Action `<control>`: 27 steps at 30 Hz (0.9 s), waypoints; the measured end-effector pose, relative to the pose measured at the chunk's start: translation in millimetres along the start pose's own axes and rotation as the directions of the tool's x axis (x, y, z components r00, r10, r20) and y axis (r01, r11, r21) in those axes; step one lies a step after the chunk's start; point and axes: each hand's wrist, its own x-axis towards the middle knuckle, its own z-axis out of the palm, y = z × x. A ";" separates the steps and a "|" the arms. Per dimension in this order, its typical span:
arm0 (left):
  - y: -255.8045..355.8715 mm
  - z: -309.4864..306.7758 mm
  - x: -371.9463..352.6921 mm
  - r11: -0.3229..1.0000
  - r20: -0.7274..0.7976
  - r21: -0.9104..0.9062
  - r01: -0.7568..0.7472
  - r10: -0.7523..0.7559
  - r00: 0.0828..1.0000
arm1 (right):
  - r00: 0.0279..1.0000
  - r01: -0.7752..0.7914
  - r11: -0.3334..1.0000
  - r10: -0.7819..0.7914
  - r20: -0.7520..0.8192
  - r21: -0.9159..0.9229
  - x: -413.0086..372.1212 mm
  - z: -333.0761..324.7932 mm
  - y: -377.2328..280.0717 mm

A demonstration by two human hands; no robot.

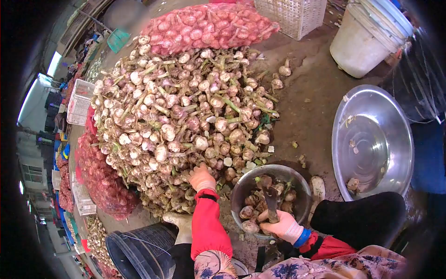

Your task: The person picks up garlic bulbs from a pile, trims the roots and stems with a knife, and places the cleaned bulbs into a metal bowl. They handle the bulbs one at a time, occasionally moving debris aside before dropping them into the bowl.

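Note:
My left hand [202, 178], in a light glove and red sleeve, reaches to the near edge of a big heap of garlic bulbs [167, 132] with stems. Its fingers look apart against the bulbs, and I see none gripped. Over a metal bowl [304, 186], my right hand [284, 228] is closed around the wooden handle of a knife [271, 199] with a dark, broad blade. The blade points away from me and hides part of the bowl. Several dirty garlic bulbs [250, 226] lie in the bowl, beside my right fingers.
A large metal basin [341, 153] with a few scraps stands at right, below white buckets [360, 46]. A filled red net sack [204, 28] lies behind the heap; another sack [100, 174] is at left. A black bucket [139, 251] tilts near my left leg.

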 end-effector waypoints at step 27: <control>-37.5 -74.6 -362.1 -0.347 -0.085 -0.938 -0.020 0.172 0.981 | 0.707 0.650 0.085 -0.430 0.561 -0.755 -73.7 14.2 19.1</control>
